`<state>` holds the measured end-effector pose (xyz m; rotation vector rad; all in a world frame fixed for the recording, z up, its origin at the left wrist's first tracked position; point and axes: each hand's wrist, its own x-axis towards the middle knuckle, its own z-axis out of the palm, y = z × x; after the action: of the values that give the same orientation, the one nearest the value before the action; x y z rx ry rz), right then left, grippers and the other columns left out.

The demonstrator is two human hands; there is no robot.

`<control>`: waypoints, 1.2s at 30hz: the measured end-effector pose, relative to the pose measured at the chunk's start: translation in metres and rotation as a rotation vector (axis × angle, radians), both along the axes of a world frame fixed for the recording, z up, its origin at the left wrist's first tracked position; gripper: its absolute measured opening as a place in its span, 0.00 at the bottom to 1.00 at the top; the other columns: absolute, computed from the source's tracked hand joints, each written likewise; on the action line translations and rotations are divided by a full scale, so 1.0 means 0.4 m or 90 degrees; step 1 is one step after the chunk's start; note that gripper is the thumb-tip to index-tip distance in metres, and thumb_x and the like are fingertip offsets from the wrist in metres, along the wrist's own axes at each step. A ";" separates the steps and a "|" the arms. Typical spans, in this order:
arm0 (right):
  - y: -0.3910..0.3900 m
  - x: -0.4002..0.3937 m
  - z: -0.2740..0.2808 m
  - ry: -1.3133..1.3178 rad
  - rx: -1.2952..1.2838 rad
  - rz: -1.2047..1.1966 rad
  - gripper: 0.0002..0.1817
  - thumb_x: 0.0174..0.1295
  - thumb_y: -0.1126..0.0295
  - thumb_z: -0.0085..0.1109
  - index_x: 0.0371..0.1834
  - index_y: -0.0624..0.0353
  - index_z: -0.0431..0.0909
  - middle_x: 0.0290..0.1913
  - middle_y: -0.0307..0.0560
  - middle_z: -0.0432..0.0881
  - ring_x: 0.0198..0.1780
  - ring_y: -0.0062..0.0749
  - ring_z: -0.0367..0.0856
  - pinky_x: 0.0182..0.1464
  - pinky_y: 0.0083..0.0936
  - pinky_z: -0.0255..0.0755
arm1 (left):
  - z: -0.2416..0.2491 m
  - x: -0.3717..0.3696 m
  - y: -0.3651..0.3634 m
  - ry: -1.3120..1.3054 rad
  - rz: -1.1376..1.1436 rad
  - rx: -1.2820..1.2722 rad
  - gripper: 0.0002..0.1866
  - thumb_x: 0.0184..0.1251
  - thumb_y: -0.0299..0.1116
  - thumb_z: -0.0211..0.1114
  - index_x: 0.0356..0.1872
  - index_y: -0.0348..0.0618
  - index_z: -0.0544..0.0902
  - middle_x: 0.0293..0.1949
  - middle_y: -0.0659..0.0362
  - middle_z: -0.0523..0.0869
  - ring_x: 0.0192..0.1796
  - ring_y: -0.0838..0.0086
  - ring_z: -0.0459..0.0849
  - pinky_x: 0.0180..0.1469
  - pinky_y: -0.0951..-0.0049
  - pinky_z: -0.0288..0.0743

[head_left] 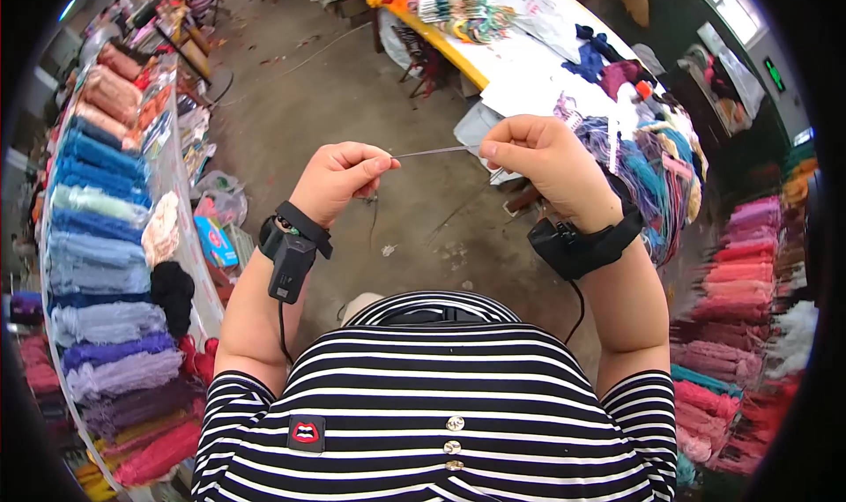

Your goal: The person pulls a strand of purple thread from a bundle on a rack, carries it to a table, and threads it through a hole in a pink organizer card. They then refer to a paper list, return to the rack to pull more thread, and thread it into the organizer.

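Note:
A thin pale strand of yarn stretches almost level between my two hands, in front of my body above the floor. My left hand pinches one end between thumb and fingertips, and a loose darker tail hangs below it. At the other end, my right hand grips the strand between thumb and curled forefinger. Black devices are strapped round both wrists. Whether anything more lies inside the curled fingers is hidden.
Along the left, a long rack holds bundled yarn in blues, purples and pinks. A white table with a yellow edge carries skeins and cloth ahead to the right. More pink and red yarn hangs at the right. Concrete floor runs between.

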<state>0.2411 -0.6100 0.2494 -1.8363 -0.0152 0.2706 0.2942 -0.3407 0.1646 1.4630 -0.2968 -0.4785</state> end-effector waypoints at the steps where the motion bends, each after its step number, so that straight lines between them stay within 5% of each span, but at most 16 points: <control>1: -0.039 0.004 -0.006 -0.019 0.014 -0.010 0.10 0.61 0.66 0.61 0.35 0.64 0.81 0.26 0.31 0.77 0.27 0.11 0.69 0.28 0.12 0.62 | -0.008 0.019 -0.042 0.007 -0.008 -0.001 0.10 0.66 0.35 0.66 0.38 0.39 0.86 0.23 0.68 0.79 0.25 0.87 0.72 0.27 0.84 0.63; 6: -0.207 0.027 -0.059 -0.001 0.063 -0.100 0.10 0.62 0.63 0.60 0.34 0.59 0.82 0.25 0.28 0.77 0.21 0.07 0.63 0.19 0.11 0.53 | -0.036 0.120 -0.216 0.028 -0.063 0.015 0.09 0.66 0.35 0.65 0.39 0.40 0.86 0.23 0.69 0.79 0.25 0.87 0.72 0.28 0.85 0.62; 13: -0.362 0.106 -0.111 -0.010 0.134 -0.219 0.09 0.62 0.65 0.60 0.34 0.60 0.82 0.25 0.30 0.77 0.25 0.07 0.66 0.26 0.11 0.57 | -0.110 0.317 -0.467 0.069 -0.201 -0.012 0.09 0.67 0.34 0.64 0.40 0.40 0.86 0.24 0.69 0.80 0.26 0.88 0.71 0.28 0.86 0.63; 21: -0.545 0.286 -0.127 0.030 0.145 -0.399 0.09 0.60 0.66 0.62 0.34 0.62 0.80 0.21 0.34 0.74 0.15 0.12 0.65 0.14 0.14 0.52 | -0.118 0.619 -0.730 0.084 -0.376 0.009 0.10 0.66 0.34 0.65 0.42 0.40 0.86 0.28 0.67 0.83 0.27 0.88 0.72 0.31 0.87 0.66; 26: -0.620 0.325 -0.131 0.044 0.183 -0.460 0.08 0.61 0.68 0.62 0.34 0.62 0.81 0.21 0.34 0.74 0.21 0.13 0.69 0.22 0.13 0.60 | -0.110 0.729 -0.879 0.050 -0.446 -0.005 0.10 0.67 0.35 0.64 0.41 0.40 0.87 0.29 0.67 0.83 0.27 0.87 0.71 0.33 0.86 0.66; 31: -0.675 0.335 -0.153 -0.077 0.252 -0.429 0.06 0.64 0.69 0.58 0.35 0.61 0.79 0.41 0.40 0.80 0.40 0.19 0.74 0.46 0.18 0.67 | -0.152 0.732 -1.022 0.065 -0.561 -0.064 0.11 0.71 0.37 0.60 0.44 0.42 0.84 0.36 0.66 0.84 0.30 0.85 0.76 0.33 0.86 0.67; 33: -0.688 0.352 -0.162 -0.129 0.423 -0.435 0.05 0.66 0.70 0.55 0.38 0.60 0.77 0.45 0.43 0.80 0.42 0.22 0.75 0.49 0.21 0.67 | -0.167 0.697 -1.069 0.181 -0.611 -0.090 0.12 0.73 0.38 0.57 0.48 0.43 0.80 0.38 0.65 0.84 0.30 0.84 0.78 0.32 0.86 0.67; 36: -0.751 0.336 -0.189 -0.204 0.626 -0.386 0.03 0.69 0.71 0.50 0.41 0.57 0.71 0.39 0.41 0.76 0.40 0.27 0.74 0.48 0.26 0.68 | -0.185 0.620 -1.122 0.313 -0.685 -0.015 0.12 0.75 0.40 0.53 0.52 0.47 0.75 0.36 0.64 0.84 0.30 0.84 0.80 0.31 0.86 0.68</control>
<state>0.3757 -0.9103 0.1738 -0.8205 0.1577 -0.4097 0.5421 -0.7897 0.0906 1.0117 -0.6792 -1.6546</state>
